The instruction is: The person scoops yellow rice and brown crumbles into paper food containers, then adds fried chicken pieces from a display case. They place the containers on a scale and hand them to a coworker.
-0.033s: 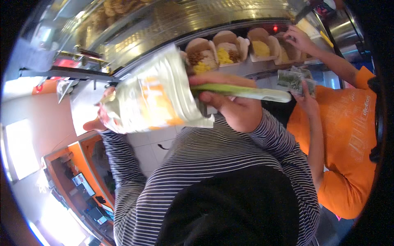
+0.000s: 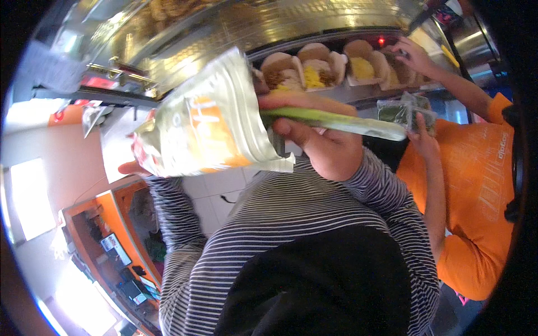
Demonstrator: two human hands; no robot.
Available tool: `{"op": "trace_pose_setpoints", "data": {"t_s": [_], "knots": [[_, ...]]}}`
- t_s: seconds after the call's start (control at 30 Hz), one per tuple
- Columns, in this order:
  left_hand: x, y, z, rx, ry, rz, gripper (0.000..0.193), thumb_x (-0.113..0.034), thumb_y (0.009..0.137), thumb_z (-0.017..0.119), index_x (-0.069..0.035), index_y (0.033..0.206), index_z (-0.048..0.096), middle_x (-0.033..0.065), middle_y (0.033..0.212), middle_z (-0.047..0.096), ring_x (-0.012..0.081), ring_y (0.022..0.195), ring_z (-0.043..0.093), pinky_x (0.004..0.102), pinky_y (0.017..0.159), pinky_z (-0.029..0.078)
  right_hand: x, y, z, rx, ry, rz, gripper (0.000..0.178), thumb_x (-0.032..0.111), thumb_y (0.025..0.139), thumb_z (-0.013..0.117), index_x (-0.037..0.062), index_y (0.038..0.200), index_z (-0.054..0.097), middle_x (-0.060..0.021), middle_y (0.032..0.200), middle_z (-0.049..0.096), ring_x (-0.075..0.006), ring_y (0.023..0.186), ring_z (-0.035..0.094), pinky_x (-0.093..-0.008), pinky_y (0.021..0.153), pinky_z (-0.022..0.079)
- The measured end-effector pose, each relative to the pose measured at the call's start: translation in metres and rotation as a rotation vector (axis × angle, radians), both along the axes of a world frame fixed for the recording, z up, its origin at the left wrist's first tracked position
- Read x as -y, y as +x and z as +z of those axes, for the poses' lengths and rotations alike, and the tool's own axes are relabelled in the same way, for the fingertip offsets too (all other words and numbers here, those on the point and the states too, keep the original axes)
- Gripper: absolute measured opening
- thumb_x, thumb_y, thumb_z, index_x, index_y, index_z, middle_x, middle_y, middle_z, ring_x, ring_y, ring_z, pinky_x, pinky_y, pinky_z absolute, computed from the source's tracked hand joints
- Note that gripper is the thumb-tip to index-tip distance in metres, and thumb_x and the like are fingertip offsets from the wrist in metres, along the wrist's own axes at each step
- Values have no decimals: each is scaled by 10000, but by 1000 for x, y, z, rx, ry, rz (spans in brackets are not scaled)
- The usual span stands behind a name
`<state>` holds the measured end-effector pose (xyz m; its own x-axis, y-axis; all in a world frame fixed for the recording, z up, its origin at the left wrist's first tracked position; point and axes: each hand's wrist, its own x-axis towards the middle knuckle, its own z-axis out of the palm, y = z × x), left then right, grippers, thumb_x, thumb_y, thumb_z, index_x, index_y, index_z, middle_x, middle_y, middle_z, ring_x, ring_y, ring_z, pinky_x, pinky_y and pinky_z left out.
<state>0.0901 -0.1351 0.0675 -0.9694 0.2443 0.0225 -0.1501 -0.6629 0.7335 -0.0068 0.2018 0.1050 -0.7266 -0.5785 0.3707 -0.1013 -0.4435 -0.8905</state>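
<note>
A pale foil bag (image 2: 216, 137) with an orange patch lies slanted in front of me, its open mouth to the right. My left hand (image 2: 133, 167) holds its far-left end, mostly hidden behind the bag. My right hand (image 2: 333, 148) is closed around a light green utensil handle (image 2: 347, 124). The handle's inner end goes toward the bag's mouth; its working end is hidden, so its kind cannot be told. Beyond the bag stands a row of paper food boxes (image 2: 315, 52), some holding yellow pieces beside brown and pale food.
At right, a person in an orange shirt (image 2: 476, 173) reaches one hand (image 2: 416, 57) to the far-right boxes. Their other hand (image 2: 426, 141) holds clear packets (image 2: 394, 113) with dark green contents. A metal-and-glass counter case (image 2: 241, 33) runs behind the boxes. Orange shelves (image 2: 109, 210) stand at lower left.
My right hand and the utensil handle have shifted slightly right. The bag stays nearly in place in view and looks less blurred. The boxes sit a little farther right in the picture.
</note>
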Motion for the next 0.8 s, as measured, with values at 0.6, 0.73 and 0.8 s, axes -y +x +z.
{"op": "trace_pose_setpoints", "data": {"t_s": [0.6,0.73,0.8], "knots": [[10,-23,22,-241,87,586,757,-418,736,644,42,1259,348,191,1222,501,261,1131,502,363,967,403,106,25,31,-716,-50,-328,319,129,708,675,122,1025,638,-96,830,572,-254,747,577,-351,658,457],[3,-24,16,-237,101,559,666,-388,769,616,29,1235,386,179,1203,520,253,1115,515,360,957,414,100,18,46,-921,-54,-335,295,119,697,652,89,989,627,-80,870,617,-240,824,609,-373,714,487],[1,-25,14,-237,97,560,622,-373,785,601,22,1223,406,173,1194,530,249,1106,522,359,952,419,101,21,48,-1050,65,-335,279,113,707,636,104,986,625,-47,892,654,-210,833,641,-351,688,521]]}}
